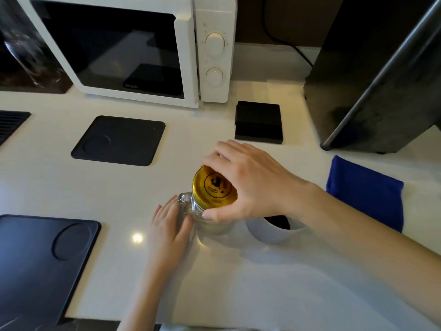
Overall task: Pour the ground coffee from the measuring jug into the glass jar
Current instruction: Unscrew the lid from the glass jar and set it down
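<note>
While the gold lid (216, 187) is still sitting on the glass jar (210, 220), a person is working at the white surface (71, 187) with nothing yet poured. The right hand (250, 185) is arching over the lid, its fingers (222, 151) and thumb closing around the rim, seemingly to unscrew it or lift it off; the lid is tilting slightly toward the camera. The left hand (170, 225) is pressing flat against the jar's left side, fingers (164, 209) extended rather than curled, steadying the glass near its handle.

Just right of the jar, partly hidden under the right forearm, a white measuring jug (269, 231) is standing upright with dark ground coffee (279, 222) showing inside, apparently untouched. Both vessels are sitting toward the middle of the surface, nearer its front edge than the microwave (124, 48) at the back. A blue cloth (367, 192) is lying toward the right edge.

By the look of it, the task is only beginning: the jar needs opening, then the jug lifting and tipping.
</note>
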Action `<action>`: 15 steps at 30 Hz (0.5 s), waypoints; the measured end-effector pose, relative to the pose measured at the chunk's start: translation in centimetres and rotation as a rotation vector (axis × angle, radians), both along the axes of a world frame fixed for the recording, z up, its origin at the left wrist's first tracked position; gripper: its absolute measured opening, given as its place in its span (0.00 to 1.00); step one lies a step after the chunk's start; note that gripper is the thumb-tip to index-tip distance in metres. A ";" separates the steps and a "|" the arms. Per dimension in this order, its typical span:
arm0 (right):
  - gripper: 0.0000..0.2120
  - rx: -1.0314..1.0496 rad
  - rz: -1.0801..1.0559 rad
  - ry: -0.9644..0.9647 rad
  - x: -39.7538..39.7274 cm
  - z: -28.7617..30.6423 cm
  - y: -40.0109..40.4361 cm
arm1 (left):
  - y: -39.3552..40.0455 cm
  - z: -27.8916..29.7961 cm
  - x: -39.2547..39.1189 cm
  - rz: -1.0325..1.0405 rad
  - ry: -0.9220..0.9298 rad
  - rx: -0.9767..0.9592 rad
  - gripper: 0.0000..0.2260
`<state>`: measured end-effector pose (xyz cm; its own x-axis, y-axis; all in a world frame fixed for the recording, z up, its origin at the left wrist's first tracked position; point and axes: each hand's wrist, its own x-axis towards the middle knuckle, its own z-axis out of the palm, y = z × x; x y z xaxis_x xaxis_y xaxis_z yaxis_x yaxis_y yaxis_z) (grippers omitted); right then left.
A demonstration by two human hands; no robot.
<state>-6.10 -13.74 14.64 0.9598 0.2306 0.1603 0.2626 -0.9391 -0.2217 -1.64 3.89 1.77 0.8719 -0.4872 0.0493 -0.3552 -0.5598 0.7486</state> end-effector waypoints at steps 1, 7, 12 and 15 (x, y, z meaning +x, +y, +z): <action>0.32 0.090 0.003 0.020 0.1 0.3 -0.3 | 0.0 0.2 0.0 -0.004 0.005 0.003 0.22; 0.28 0.640 -0.120 0.230 2.5 0.8 -5.5 | -0.1 0.5 0.1 0.014 0.026 -0.033 0.24; 0.30 0.767 -0.294 0.469 3.5 -3.8 -9.9 | -0.2 0.0 0.4 0.049 0.025 -0.059 0.23; 0.33 0.762 -0.375 0.490 3.3 -6.8 -10.6 | -0.3 -0.2 0.4 0.065 0.009 -0.047 0.24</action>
